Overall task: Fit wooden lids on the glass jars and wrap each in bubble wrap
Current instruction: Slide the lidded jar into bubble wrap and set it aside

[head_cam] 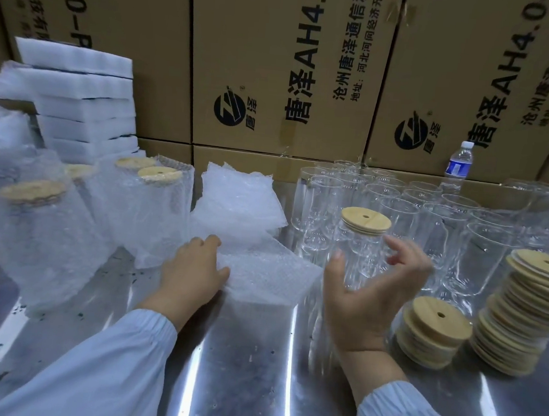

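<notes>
A clear glass jar (358,257) with a round wooden lid (365,220) on top stands just right of centre. My right hand (364,300) curls around its lower half, thumb on the left and fingers on the right. A sheet of bubble wrap (268,273) lies flat on the metal table, and my left hand (192,270) pinches its left edge. A loose pile of bubble wrap sheets (237,201) sits behind it. Several wrapped, lidded jars (41,232) stand at the left.
Many open glass jars (430,213) crowd the back right. Two stacks of wooden lids (431,331) (527,313) stand at the right. White foam sheets (84,104) are stacked at the back left, a water bottle (459,163) at the back right. Cardboard boxes (278,63) wall the rear.
</notes>
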